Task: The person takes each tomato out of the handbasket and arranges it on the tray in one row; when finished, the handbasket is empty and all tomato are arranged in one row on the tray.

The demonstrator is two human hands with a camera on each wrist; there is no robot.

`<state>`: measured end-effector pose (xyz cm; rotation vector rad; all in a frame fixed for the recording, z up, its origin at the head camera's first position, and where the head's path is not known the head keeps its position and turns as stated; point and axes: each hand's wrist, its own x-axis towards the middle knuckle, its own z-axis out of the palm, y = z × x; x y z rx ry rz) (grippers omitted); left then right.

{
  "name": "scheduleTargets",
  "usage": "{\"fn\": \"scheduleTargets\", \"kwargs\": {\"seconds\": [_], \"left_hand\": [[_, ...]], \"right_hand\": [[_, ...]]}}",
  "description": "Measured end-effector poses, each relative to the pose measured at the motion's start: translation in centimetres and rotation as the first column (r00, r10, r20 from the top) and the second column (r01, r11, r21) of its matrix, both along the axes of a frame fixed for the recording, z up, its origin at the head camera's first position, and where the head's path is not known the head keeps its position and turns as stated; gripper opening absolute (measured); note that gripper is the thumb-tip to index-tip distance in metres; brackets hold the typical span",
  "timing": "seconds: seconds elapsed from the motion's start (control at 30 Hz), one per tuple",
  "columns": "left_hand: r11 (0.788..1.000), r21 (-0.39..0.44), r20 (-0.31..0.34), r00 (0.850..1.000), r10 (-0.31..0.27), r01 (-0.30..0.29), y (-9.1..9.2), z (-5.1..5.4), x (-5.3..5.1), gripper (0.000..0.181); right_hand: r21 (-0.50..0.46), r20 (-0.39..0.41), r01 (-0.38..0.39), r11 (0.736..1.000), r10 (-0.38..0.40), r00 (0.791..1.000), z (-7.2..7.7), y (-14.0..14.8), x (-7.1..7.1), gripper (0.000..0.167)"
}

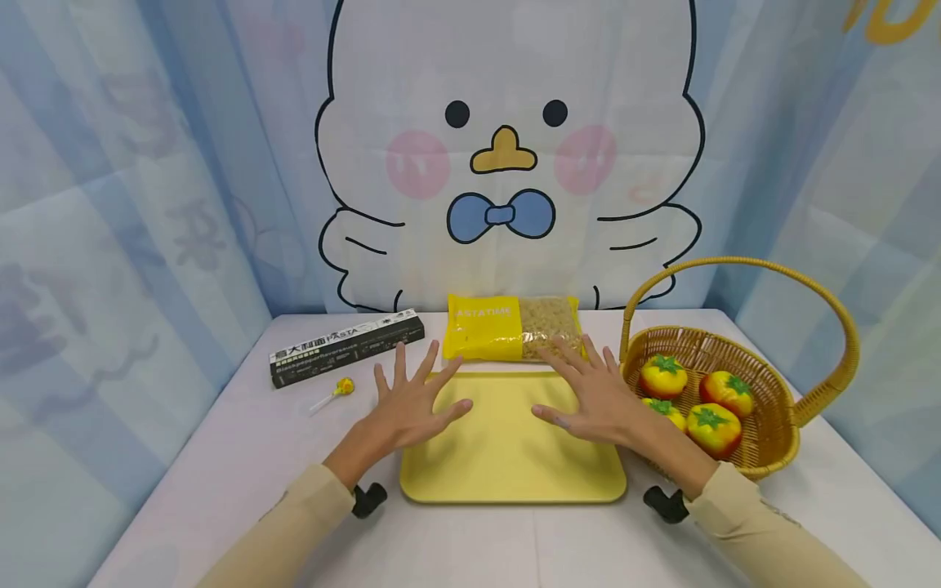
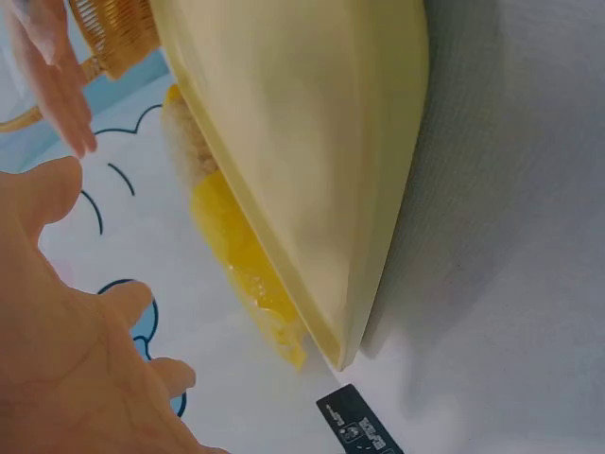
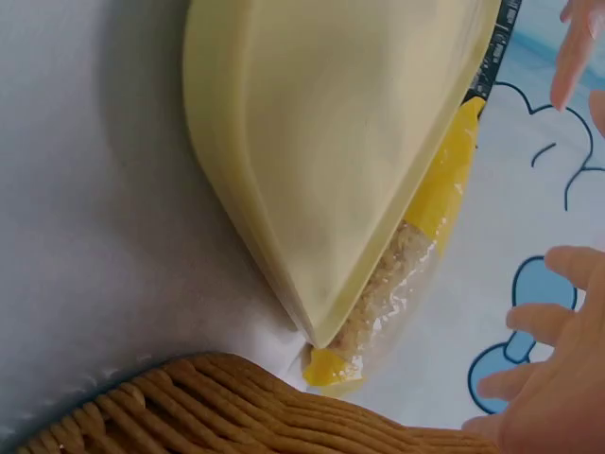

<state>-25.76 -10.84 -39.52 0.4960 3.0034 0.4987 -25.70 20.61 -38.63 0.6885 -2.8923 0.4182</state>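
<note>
Yellow rectangular plastic tray [image 1: 507, 482]: below and between both hands' fingers, seemingly untouched.
Left hand [image 1: 412, 412], right hand [image 1: 599, 400]: fingers spread, released, grasping nothing.
Brown woven wicker basket [image 1: 772, 441]: right of the right fingers; an outward swing could snag its arched handle.
Glossy yellow-and-clear plastic pasta bag [image 1: 485, 335]: beyond the fingertips; pushing the tray's far edge forward might shove it.
White tabletop [image 1: 485, 547]: widest room seems this side of the fingers.

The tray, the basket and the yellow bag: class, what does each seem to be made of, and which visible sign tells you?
Tray: probably plastic, smooth and satin, judging by its even colour and rounded, moulded-looking edges.
Basket: woven strands, perhaps wicker or an imitation; the weave shows clearly.
Yellow bag: likely glossy plastic film, partly see-through, with bright highlights.
</note>
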Motion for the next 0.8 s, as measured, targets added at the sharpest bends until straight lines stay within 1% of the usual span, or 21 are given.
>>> {"fn": "scheduleTargets", "kwargs": {"seconds": [0.17, 0.33, 0.57, 0.8], "left_hand": [[1.000, 0.002, 0.013, 1.000, 0.004, -0.004, -0.2, 0.1, 0.1, 0.079], [1.000, 0.019, 0.031, 1.000, 0.001, -0.002, -0.4, 0.0, 0.4, 0.079], [1.000, 0.015, 0.020, 1.000, 0.004, -0.004, -0.8, -0.2, 0.6, 0.078], [0.999, 0.031, 0.023, 1.000, 0.012, -0.012, -1.1, -0.4, 0.7, 0.077]], "right_hand": [[0.006, 0.002, 0.004, 1.000, -0.004, 1.000, 0.4, 0.7, 0.4, 0.087], [-0.001, -0.012, 0.023, 1.000, -0.023, 1.000, 0.6, 1.4, 0.8, 0.084], [0.018, -0.027, 0.033, 0.999, -0.032, 0.999, 1.0, 2.8, 1.5, 0.085], [-0.024, -0.024, 0.022, 0.999, -0.023, 0.999, 1.8, 4.3, 2.1, 0.084]]}}
